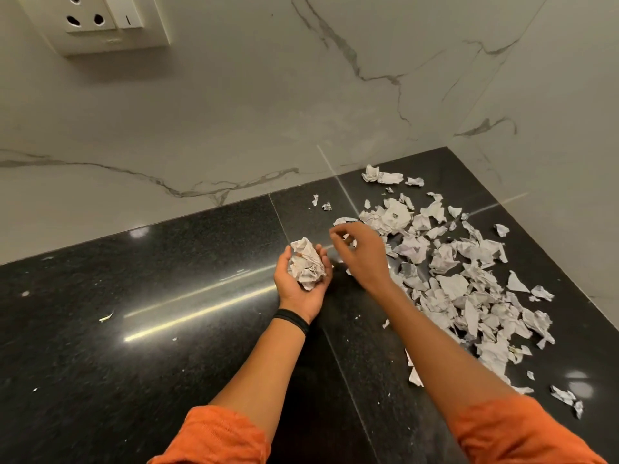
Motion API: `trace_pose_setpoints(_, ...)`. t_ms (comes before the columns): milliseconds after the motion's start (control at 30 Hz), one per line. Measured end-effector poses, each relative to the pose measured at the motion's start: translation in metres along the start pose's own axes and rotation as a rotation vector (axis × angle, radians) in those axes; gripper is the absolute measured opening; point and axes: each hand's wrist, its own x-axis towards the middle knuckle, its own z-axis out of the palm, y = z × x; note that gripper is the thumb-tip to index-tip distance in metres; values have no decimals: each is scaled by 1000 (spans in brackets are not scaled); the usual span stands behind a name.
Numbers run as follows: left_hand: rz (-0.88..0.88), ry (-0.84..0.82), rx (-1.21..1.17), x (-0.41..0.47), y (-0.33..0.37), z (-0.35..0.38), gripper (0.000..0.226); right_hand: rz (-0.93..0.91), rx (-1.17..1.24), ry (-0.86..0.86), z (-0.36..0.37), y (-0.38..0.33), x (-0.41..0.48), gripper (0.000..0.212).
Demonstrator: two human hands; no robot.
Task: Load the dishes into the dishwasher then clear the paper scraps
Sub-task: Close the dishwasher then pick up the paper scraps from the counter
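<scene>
Palm-up as a bin, the left hand (301, 289) cups a crumpled wad (306, 264) in curled fingers (322, 254), beside scraps (469, 283) on the desk (167, 296); whether the right hand (363, 254), fingers bent, pinches one is unclear.

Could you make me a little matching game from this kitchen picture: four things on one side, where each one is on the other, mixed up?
Things:
1 wad
2 scrap pile
3 socket
4 wristband

Places:
A on the wall
B in the left hand
C worn by the person
D spread on the counter

Pairs: 1-B, 2-D, 3-A, 4-C
</scene>
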Motion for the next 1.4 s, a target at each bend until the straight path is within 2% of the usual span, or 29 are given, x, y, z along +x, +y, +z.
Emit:
trace_pose_setpoints(100,13,11,-2,5,2,1,38,-45,-457,-196,7,29,17,27)
trace_pose_setpoints(233,19,22,0,12,4,3,39,-116,-585,-162,9,42,19,15)
trace_pose_setpoints(300,20,23,-2,14,5,4,40,-102,-527,-104,10,44,17,12)
trace_pose_setpoints(433,29,36,42,20,5,8,42,15,55,29,1,13,9,6)
trace_pose_setpoints(500,35,32,80,22,2,11,41,-26,188,5,-3,-11,4,7)
trace_pose_setpoints(667,17,-6,107,24,2,15,37,-178,-26,-164,13,-30,1,23)
trace_pose_setpoints(767,45,-8,95,24,9,18,40,-65,190,-28,10,-37,14,18)
trace_pose_setpoints(833,38,-10,37,27,14,19,43,30,231,37,8,-30,37,18)
trace_pose_setpoints(1033,54,-30,-102,34,17,28,41,55,-219,-206,31,19,110,29)
trace_pose_setpoints(1100,68,-27,-117,36,14,31,42,13,-351,-299,39,29,117,34)
trace_pose_setpoints(1167,74,-25,-120,37,12,32,42,-62,-442,-348,45,34,117,30)
trace_pose_setpoints(1267,87,-15,-123,36,13,30,39,-31,-384,-285,47,37,113,19)
trace_pose_setpoints(1400,90,-3,-125,36,13,29,37,88,-156,-133,41,35,112,20)
